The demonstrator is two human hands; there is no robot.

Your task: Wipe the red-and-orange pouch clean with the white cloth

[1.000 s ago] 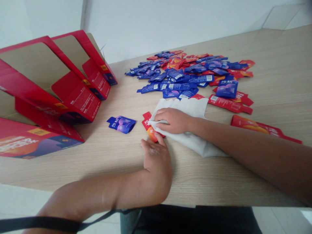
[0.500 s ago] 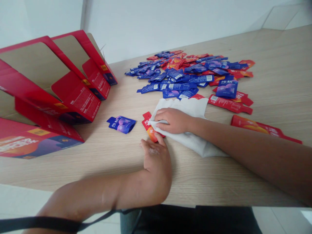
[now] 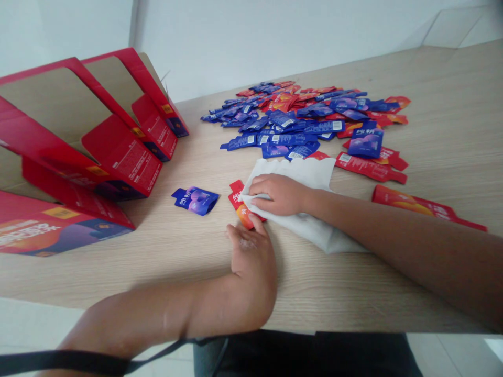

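Note:
My right hand (image 3: 277, 195) is closed on a white cloth (image 3: 298, 170), bunching its left edge over a red pouch (image 3: 239, 198) that lies flat on the table. Part of that pouch is hidden under the cloth. At the pouch's near edge, my left hand (image 3: 253, 248) holds it with bent fingers; some fingertips are out of sight. A single blue-purple pouch (image 3: 196, 200) lies to the left, apart from both hands.
Behind the cloth spreads a heap of blue and red pouches (image 3: 283, 120). Several open red cartons (image 3: 129, 162) stand in a row at the left. Another red pouch (image 3: 424, 204) lies partly behind my right forearm. A clear panel (image 3: 451, 29) stands at the back right.

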